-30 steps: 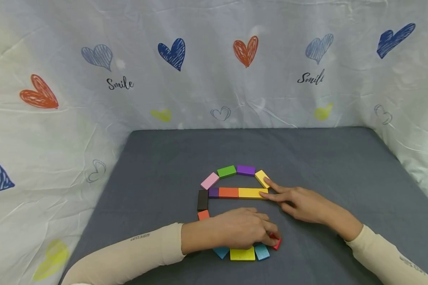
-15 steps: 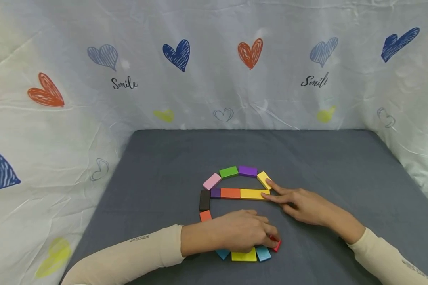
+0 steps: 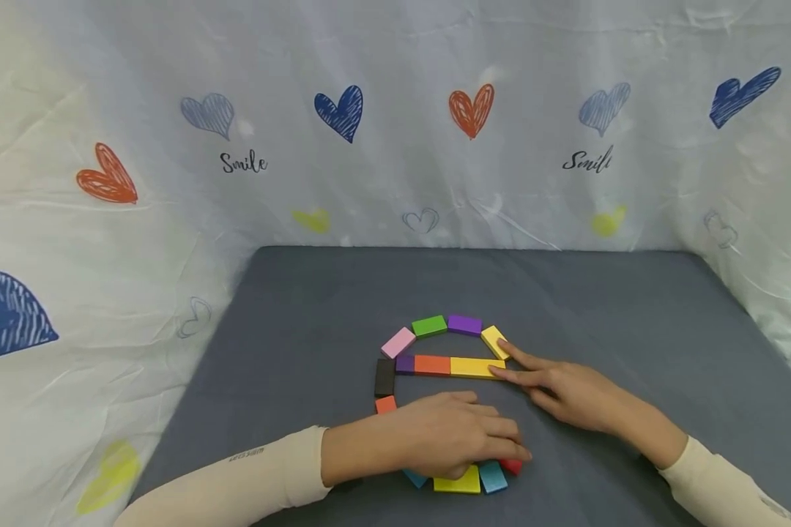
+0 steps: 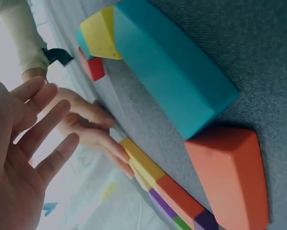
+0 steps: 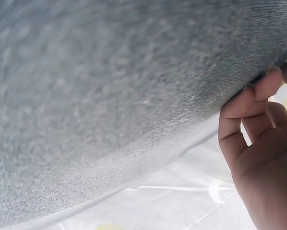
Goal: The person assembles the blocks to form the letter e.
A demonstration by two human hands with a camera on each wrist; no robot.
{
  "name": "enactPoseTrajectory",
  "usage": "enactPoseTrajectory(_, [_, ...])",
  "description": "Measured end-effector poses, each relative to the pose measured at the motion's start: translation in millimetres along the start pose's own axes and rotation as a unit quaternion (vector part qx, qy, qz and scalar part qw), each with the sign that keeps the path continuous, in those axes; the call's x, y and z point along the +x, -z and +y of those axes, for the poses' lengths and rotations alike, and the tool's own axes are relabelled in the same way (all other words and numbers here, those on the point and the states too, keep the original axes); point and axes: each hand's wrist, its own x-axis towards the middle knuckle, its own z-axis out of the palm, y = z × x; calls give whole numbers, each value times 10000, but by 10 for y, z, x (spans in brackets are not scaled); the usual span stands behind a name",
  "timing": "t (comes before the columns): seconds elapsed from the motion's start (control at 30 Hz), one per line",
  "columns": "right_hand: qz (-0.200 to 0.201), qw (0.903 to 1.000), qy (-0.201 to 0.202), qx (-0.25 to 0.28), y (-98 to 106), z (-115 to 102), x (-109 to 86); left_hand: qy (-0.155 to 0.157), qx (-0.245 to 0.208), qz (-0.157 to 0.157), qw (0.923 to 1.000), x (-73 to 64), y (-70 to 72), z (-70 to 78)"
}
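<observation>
Coloured wooden blocks form an "e"-like outline on the grey cloth. My left hand (image 3: 448, 435) reaches across its lower part, fingers loosely extended above a red block (image 3: 513, 466) at the lower right end. In the left wrist view those fingers stand apart from the red block (image 4: 93, 67), with nothing between them. Two outstretched fingers of my right hand (image 3: 576, 391) touch a slanted yellow block (image 3: 494, 341) and the right end of a long yellow block (image 3: 471, 367). The left forearm and hand hide part of the lower left curve.
Pink (image 3: 398, 342), green (image 3: 429, 326) and purple (image 3: 464, 325) blocks make the top arc. A black block (image 3: 384, 377) stands at the left. Below lie a yellow block (image 3: 457, 481) and a blue block (image 3: 493, 477). A white heart-printed curtain (image 3: 382, 168) borders the grey cloth (image 3: 303, 307).
My left fingers have let go of the red block and straightened over it. My right fingers stay on the yellow blocks. The head view has shifted slightly.
</observation>
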Motion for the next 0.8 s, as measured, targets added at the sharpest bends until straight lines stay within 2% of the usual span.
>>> enactPoseTrajectory(0.2, [128, 9999, 52, -96, 4, 33, -41, 249, -209, 476, 9983, -110, -8, -50])
enactPoseTrajectory(0.3, [352, 9993, 75, -126, 26, 27, -54, 493, -336, 900, 9942, -196, -23, -78])
enactPoseTrajectory(0.37, [529, 9985, 8, -152, 62, -1, -59, 720, -466, 1257, 9884, -272, -29, -94])
enactPoseTrajectory(0.43, [759, 9967, -65, -289, 117, -48, -64, 984, -577, 1659, 9795, -365, -23, -104])
enactPoseTrajectory(0.5, [959, 9939, -94, -536, 191, -107, -69, 1246, -618, 2110, 9675, -461, -9, -113])
enactPoseTrajectory(0.63, [1368, 9850, 50, -1050, 354, -249, -108, 1827, -807, 2924, 9352, -647, 53, -89])
enactPoseTrajectory(0.73, [1595, 9787, 73, -1287, 441, -358, -136, 2318, -776, 3224, 9145, -782, 90, -53])
enactPoseTrajectory(0.8, [1694, 9760, 30, -1369, 473, -431, -156, 2629, -659, 3246, 9062, -868, 98, -27])
